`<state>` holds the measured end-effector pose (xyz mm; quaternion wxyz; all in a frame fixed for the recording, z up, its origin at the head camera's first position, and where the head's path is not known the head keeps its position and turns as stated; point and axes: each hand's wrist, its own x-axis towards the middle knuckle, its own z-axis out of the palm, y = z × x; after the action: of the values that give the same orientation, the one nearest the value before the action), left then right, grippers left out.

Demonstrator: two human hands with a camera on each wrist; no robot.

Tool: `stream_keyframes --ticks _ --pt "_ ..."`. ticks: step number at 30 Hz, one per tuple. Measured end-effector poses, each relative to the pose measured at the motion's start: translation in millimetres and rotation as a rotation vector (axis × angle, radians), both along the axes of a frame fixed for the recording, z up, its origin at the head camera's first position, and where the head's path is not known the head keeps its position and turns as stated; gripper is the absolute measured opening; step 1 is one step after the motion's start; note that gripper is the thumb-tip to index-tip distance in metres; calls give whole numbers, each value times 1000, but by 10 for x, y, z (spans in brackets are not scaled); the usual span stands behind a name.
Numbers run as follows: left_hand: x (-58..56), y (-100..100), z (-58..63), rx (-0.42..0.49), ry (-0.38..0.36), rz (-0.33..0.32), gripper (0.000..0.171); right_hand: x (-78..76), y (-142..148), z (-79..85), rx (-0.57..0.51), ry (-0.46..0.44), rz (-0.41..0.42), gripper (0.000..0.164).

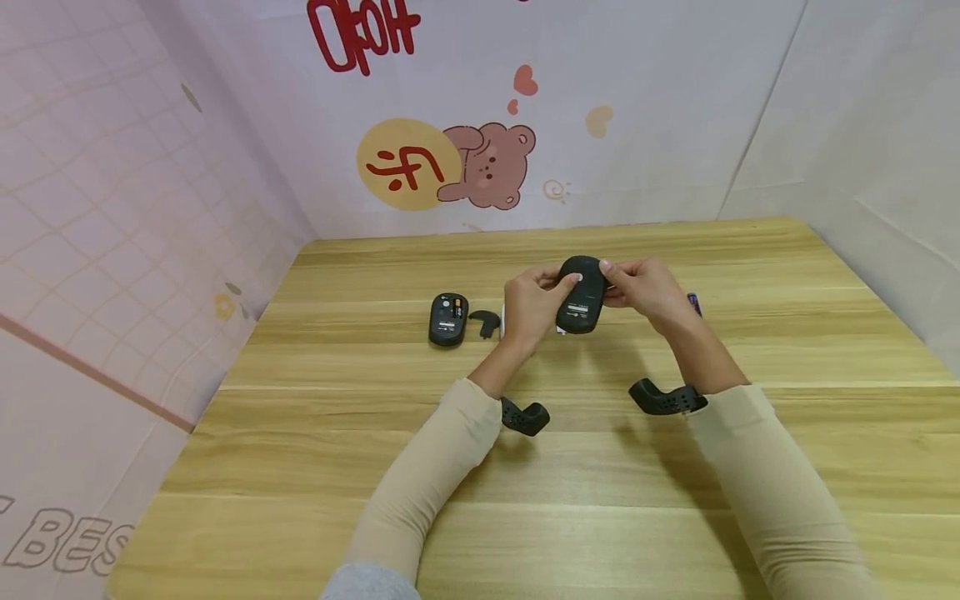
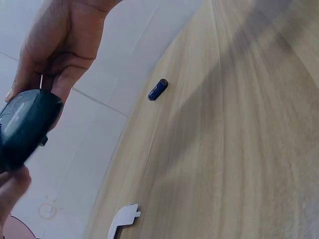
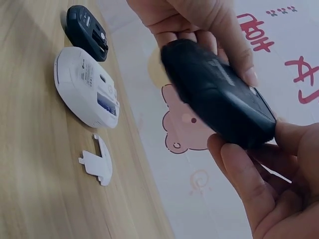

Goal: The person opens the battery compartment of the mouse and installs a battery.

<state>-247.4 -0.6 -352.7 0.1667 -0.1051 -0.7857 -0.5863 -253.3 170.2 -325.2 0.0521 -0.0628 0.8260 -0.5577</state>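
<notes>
My left hand and right hand hold a black computer mouse between them above the table, its labelled underside towards me. The left thumb presses on that underside; in the right wrist view, the left fingers wrap behind the mouse. At the other end, my right thumb and fingers pinch the edge. On the table to the left lies another black mouse, bottom up with its battery bay uncovered. Beside it is a dark curved battery cover. A white mouse, mostly hidden by my left hand in the head view, lies with its bay uncovered.
A white battery cover lies beside the white mouse. Beyond my right hand, a blue battery rests on the wooden table. The printed wall covering stands behind the table's far edge.
</notes>
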Motion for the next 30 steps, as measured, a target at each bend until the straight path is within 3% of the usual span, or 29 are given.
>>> stream_keyframes --ticks 6,18,23,30 --pt "8 14 -19 66 -71 -12 24 -9 -21 -23 -10 10 -19 52" --pt "17 -20 -25 95 -97 -13 24 1 -74 -25 -9 8 -25 55" --pt "20 -34 -51 122 -104 -30 24 -4 -95 -62 -35 4 13 57" --pt "9 -62 -53 122 -113 -15 24 -26 -96 -101 -10 -15 157 51"
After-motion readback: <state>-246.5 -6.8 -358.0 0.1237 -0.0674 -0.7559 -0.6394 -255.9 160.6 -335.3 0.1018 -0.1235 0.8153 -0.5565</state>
